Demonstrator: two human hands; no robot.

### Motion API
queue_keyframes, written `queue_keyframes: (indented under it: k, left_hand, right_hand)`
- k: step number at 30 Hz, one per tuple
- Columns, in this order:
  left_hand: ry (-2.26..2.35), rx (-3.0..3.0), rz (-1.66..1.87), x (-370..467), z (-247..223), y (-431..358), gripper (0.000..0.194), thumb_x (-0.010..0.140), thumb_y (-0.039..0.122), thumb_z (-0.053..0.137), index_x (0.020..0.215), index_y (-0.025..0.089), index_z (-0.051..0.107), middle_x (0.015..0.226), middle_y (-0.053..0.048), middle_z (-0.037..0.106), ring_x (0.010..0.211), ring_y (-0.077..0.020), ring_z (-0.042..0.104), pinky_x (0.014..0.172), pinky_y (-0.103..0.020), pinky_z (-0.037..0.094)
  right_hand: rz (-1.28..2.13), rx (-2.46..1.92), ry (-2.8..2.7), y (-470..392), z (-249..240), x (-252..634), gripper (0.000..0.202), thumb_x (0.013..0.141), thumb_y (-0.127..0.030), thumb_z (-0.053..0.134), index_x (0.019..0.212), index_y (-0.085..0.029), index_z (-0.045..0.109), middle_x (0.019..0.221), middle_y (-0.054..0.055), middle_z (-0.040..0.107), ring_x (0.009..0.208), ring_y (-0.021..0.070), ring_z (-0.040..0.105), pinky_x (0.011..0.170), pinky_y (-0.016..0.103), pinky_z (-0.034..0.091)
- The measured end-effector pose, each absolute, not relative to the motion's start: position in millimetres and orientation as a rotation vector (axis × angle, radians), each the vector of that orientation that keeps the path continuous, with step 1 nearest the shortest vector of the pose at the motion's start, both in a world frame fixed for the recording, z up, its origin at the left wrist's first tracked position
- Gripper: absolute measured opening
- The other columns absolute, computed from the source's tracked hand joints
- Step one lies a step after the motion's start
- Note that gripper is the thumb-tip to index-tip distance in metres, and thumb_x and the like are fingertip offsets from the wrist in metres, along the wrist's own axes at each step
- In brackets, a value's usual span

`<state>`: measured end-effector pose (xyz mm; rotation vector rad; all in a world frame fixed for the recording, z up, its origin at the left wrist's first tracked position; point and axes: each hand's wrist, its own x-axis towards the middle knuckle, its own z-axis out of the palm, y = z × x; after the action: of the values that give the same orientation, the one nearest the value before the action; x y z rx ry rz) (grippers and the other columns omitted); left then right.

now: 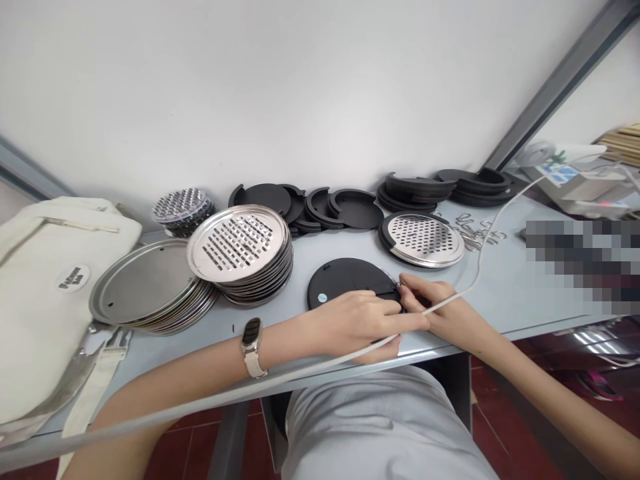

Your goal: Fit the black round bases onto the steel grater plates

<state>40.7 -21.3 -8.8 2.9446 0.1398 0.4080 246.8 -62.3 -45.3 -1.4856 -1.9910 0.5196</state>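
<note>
A black round plate (345, 277) with a small pale sticker lies near the table's front edge. My left hand (367, 323) lies over its near right part, fingers curled around the rim; the fingertips are partly hidden. At the plate's right edge my right hand (433, 303) is closed in a pinch on a small metal wire clip (399, 285), only a bit of which shows. Behind my right hand is a perforated steel grater disc (425, 237) seated in a black holder. Several loose wire clips (477, 233) lie to the right of that disc.
To the left stand stacks of slotted grater discs (240, 243), plain metal discs (145, 283) and spiked discs (183, 207). Black crescent-rimmed holders (357, 207) line the wall. A cream bag (45, 300) sits far left. A white cable (477, 267) crosses before my hands.
</note>
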Motion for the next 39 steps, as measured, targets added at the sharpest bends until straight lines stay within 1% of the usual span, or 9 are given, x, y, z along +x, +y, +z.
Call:
queue_keyframes:
  k: [10,14,16,21,26,30,36,39]
  left_hand:
    - [0.140,2.945,0.413,41.1,-9.5,-21.6,0.036,0.091,0.017,0.046,0.127,0.018,0.048,0.099,-0.004,0.064,0.075,-0.0166,0.058,0.075,-0.031,0.045]
    - [0.135,2.925,0.416,41.5,-9.4,-21.5,0.036,0.091,0.017,0.045,0.127,0.018,0.048,0.100,-0.004,0.064,0.076,-0.0162,0.057,0.075,-0.031,0.044]
    - [0.140,2.916,0.421,41.8,-10.5,-21.1,0.037,0.091,0.016,0.044,0.128,0.019,0.047,0.096,-0.003,0.063,0.076,-0.0162,0.057,0.075,-0.030,0.043]
    - [0.128,2.935,0.432,43.2,-14.5,-20.0,0.034,0.091,0.017,0.044,0.125,0.020,0.048,0.085,-0.001,0.058,0.071,-0.0159,0.054,0.071,-0.030,0.041]
    - [0.145,2.939,0.426,43.3,-14.1,-20.6,0.030,0.092,0.019,0.043,0.121,0.021,0.048,0.086,-0.001,0.058,0.072,-0.0161,0.054,0.071,-0.029,0.041]
    - [0.172,2.927,0.410,42.8,-11.5,-21.9,0.031,0.092,0.019,0.044,0.123,0.022,0.048,0.088,-0.001,0.060,0.073,-0.0163,0.055,0.074,-0.029,0.042]
    - [0.191,2.924,0.348,42.4,-6.3,-23.7,0.027,0.092,0.018,0.044,0.118,0.021,0.051,0.087,-0.002,0.063,0.075,-0.0168,0.058,0.073,-0.030,0.043]
    - [0.206,2.933,0.328,42.1,-3.3,-24.2,0.025,0.092,0.019,0.044,0.116,0.020,0.052,0.084,-0.002,0.062,0.076,-0.0176,0.059,0.071,-0.029,0.043]
  right_hand:
    - [0.582,-1.504,-1.945,-63.4,-46.2,245.7,0.026,0.094,-0.036,0.043,0.072,-0.023,0.039,0.056,-0.006,0.037,0.050,0.0114,0.036,0.049,0.024,0.032]
    - [0.602,-1.518,-1.908,-63.3,-46.3,244.4,0.025,0.094,-0.037,0.043,0.074,-0.023,0.040,0.058,-0.005,0.041,0.052,0.0116,0.037,0.050,0.024,0.033]
    - [0.608,-1.521,-1.899,-63.4,-45.3,243.6,0.025,0.095,-0.037,0.043,0.074,-0.023,0.039,0.058,-0.005,0.042,0.052,0.0117,0.038,0.051,0.024,0.033]
    - [0.623,-1.506,-1.894,-64.0,-41.8,242.4,0.028,0.095,-0.036,0.042,0.072,-0.023,0.034,0.057,-0.006,0.038,0.052,0.0115,0.035,0.050,0.023,0.031]
    - [0.671,-1.484,-1.862,-64.1,-38.5,241.1,0.022,0.096,-0.037,0.041,0.079,-0.023,0.036,0.057,-0.007,0.040,0.051,0.0112,0.035,0.051,0.023,0.032]
    - [0.687,-1.480,-1.856,-64.2,-39.7,241.7,0.018,0.096,-0.036,0.041,0.083,-0.023,0.038,0.057,-0.007,0.041,0.051,0.0112,0.034,0.051,0.023,0.032]
    - [0.685,-1.470,-1.863,-63.3,-42.9,242.5,0.018,0.095,-0.034,0.041,0.082,-0.023,0.036,0.056,-0.008,0.038,0.050,0.0110,0.034,0.050,0.023,0.030]
    - [0.678,-1.466,-1.875,-62.6,-42.3,242.2,0.018,0.096,-0.035,0.041,0.082,-0.023,0.036,0.057,-0.007,0.039,0.050,0.0111,0.035,0.050,0.023,0.030]
